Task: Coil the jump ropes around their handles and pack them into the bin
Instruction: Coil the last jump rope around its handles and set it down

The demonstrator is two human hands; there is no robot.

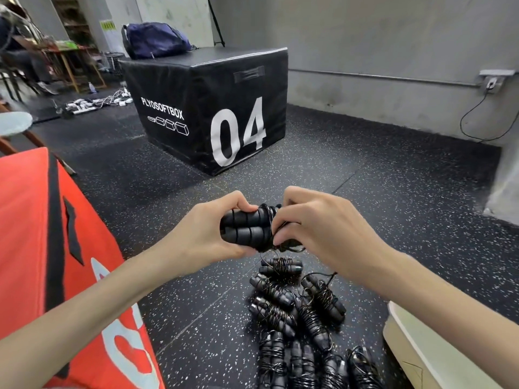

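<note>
Rope handles (247, 230): paired, black, gripped in left hand (207, 231); right hand (317, 231) pinches cord at their right end. Coiled ropes (295, 318): piled on floor (196, 290), near.

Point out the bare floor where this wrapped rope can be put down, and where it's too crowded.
Bare floor lies between the red box and the pile of coiled ropes; more lies between the hands and the black plyo box. Crowded: the strip between the pile and the cream bin. The left hand and right hand grip the handles.
</note>
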